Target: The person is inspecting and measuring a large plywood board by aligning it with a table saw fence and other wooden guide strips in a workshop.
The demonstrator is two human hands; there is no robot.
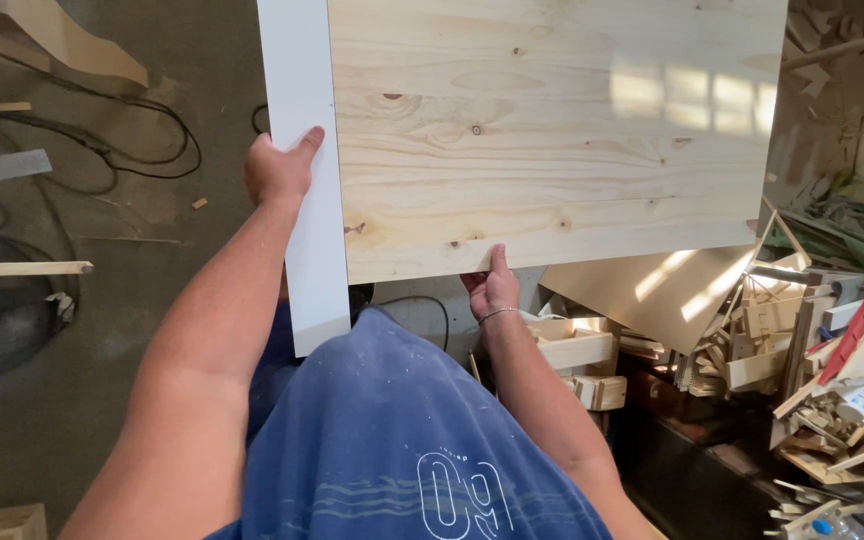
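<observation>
- Left hand (277,170) clamped on white board (304,180), thumb on top, fingers hidden beneath.
- Pine panel (552,130) held flat, far of torso, overlapping the white board.
- Right hand (492,288) pinched near edge; better gripped wider for balance above scrap pile (832,370).

Both arms outstretched — left grip (278,170), right grip (492,288) clenched.
</observation>
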